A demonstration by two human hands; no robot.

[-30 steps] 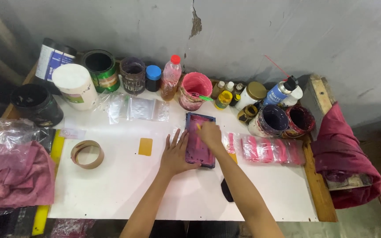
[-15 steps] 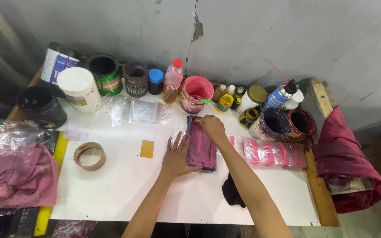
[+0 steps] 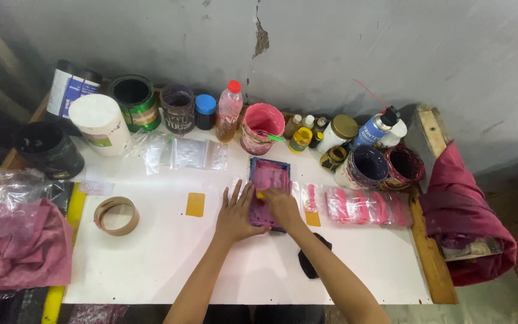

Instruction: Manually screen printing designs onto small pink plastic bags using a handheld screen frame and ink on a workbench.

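Pink-stained frame (image 3: 269,180) on white table (image 3: 169,264) — left hand (image 3: 237,211) flat beside, right hand (image 3: 282,205) on it

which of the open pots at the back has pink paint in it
The pink pot, right behind the small frame under both hands; its inside and rim are pink, while the other open pots look dark inside.

surface (image 3: 169,258): white, wooden-edged
on it: tape ring (image 3: 116,215), yellow card (image 3: 195,204), clear bags (image 3: 181,152), paint cans (image 3: 132,99)
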